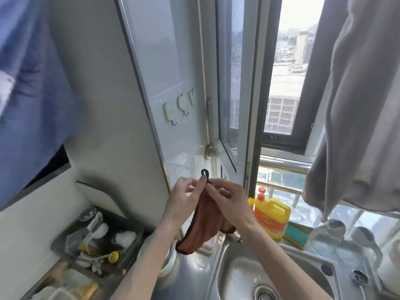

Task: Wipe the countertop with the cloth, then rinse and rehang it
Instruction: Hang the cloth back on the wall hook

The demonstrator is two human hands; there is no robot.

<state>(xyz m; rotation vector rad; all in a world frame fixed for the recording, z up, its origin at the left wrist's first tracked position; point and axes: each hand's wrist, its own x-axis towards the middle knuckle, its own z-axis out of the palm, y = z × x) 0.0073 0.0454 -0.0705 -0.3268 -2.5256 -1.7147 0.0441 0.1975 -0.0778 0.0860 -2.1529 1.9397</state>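
The cloth (203,224) is reddish-brown with a dark trim and hangs bunched in the air above the left edge of the steel sink (242,269). At its top a small black loop (204,172) stands up between the two hands. The left hand (184,198) pinches the cloth's top edge just below the loop with thumb and forefinger, the other fingers curled loosely. The right hand (227,200) pinches the same spot from the other side, fingertips closed on the loop's base.

Above and to the left, on the white wall, are pale stick-on hooks (173,113), all bare. Right of the hands, on the window ledge, stands a yellow bottle (272,215) with an orange cap and an orange label; the writing on the label is too blurred to read. A green sponge (296,234) lies beside it. A grey towel (357,115) hangs at the upper right in front of the open window (236,94). Left of the sink sits a dark tray (97,241) full of small items.
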